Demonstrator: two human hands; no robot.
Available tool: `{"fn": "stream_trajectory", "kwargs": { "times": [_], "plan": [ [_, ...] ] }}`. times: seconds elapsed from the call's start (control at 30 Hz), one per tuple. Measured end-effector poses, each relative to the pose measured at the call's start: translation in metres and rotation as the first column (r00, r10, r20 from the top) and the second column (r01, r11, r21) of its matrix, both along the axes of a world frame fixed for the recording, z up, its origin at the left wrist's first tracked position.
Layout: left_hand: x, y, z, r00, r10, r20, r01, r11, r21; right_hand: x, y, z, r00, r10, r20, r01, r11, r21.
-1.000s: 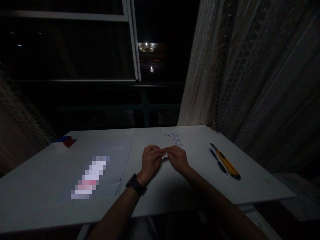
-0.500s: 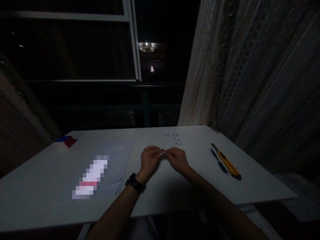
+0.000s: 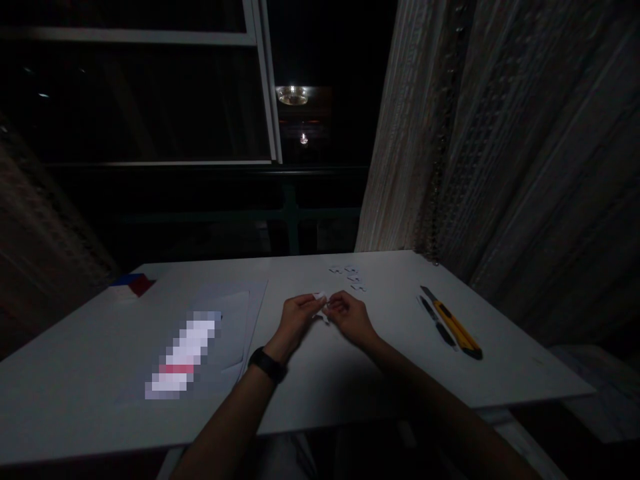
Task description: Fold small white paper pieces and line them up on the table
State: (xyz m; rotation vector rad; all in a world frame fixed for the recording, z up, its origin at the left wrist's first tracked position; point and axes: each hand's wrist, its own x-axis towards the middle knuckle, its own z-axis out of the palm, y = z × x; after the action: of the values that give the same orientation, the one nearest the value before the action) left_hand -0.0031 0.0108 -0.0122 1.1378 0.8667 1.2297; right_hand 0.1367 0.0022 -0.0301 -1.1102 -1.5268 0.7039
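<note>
Close together over the middle of the white table [image 3: 310,400], my two hands pinch a small piece of white paper [image 3: 320,295]. My left hand [image 3: 300,317], with a black watch [image 3: 269,364] on the wrist, grips it between thumb and fingers. My right hand [image 3: 351,317] has its fingers curled against the same paper from the right. A bit of the paper shows above the fingertips and another bit below; its exact shape is too small and dim to tell. Just beyond the hands lie several small folded paper pieces [image 3: 353,277].
On the right lie a yellow box cutter [image 3: 457,328] and a dark pen [image 3: 437,323]. Left of my hands are white paper sheets [image 3: 235,327], with a bright blurred-out patch on them. A coloured cube [image 3: 131,287] stands at the far left edge. Curtains [image 3: 395,147] hang behind.
The hands have shifted their grip on the paper: the right fingers are now more curled, and more of the paper shows above and below the fingertips. The other things have stayed put.
</note>
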Motion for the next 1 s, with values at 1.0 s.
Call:
{"fn": "stream_trajectory", "kwargs": {
  "times": [1.0],
  "plan": [
    [-0.0003,0.0009,-0.0035,0.957,0.025,-0.289,-0.011,0.999,0.052,0.0081,0.0095,-0.0026,0.978,0.147,-0.149,-0.135,0.987,0.088]
  ]
}}
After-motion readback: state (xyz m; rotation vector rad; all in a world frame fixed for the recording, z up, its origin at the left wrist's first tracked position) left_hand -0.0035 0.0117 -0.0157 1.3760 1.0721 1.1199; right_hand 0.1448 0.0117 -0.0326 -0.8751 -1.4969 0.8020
